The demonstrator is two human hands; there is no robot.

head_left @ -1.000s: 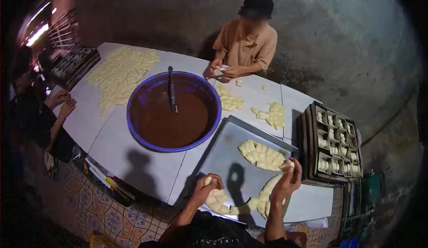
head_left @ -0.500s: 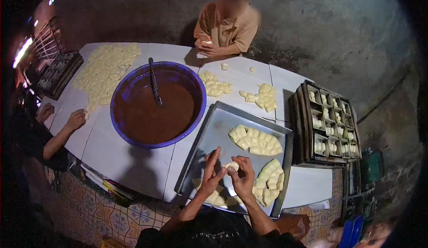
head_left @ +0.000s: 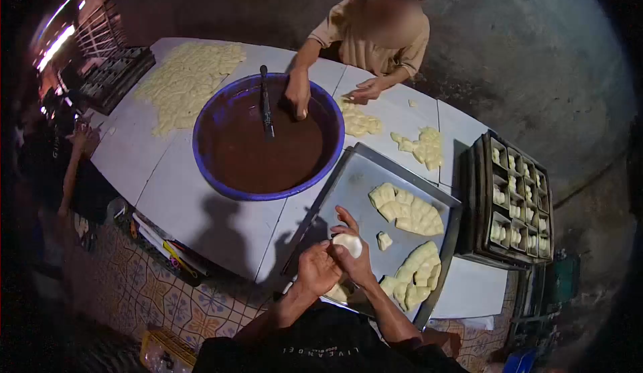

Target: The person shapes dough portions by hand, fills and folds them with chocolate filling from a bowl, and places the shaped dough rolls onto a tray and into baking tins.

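Right grip (head_left: 357,263) pinches a dough disc (head_left: 347,242); left grip (head_left: 317,270) curls alongside, partly hidden, its hold unclear

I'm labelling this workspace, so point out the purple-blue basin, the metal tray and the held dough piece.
Purple-blue basin (head_left: 267,196): head view, on its near rim.
Metal tray (head_left: 353,189): head view, on its bare floor.
Held dough piece (head_left: 347,243): head view, on its pale face.
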